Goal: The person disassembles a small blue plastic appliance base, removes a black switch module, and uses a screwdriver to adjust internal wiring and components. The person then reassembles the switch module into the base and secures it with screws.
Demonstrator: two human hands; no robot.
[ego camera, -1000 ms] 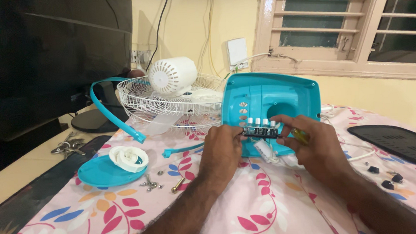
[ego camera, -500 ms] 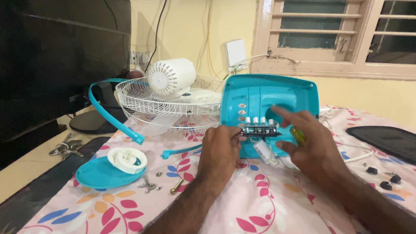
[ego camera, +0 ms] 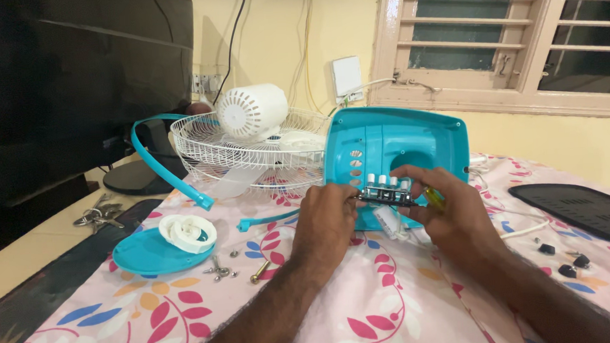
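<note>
Both hands hold a small switch block [ego camera: 388, 190], a dark strip with several white push buttons, in front of a turquoise fan base housing [ego camera: 401, 142] that stands tilted on the floral cloth. My left hand [ego camera: 325, 222] pinches the block's left end. My right hand [ego camera: 446, 209] grips its right end and also carries a yellow-handled screwdriver [ego camera: 433, 198]. White wires hang below the block.
A white wire fan grille [ego camera: 248, 157] with a white motor [ego camera: 252, 111] lies behind. A turquoise disc with a white knob [ego camera: 157, 247], loose screws [ego camera: 237, 267], a turquoise rim strip [ego camera: 162, 161], keys [ego camera: 98, 211], a dark monitor [ego camera: 71, 86] and a black panel [ego camera: 582, 209] surround the spot.
The hands and the switch block have stayed against the housing, shifting only slightly; the view has moved a little to the right.
</note>
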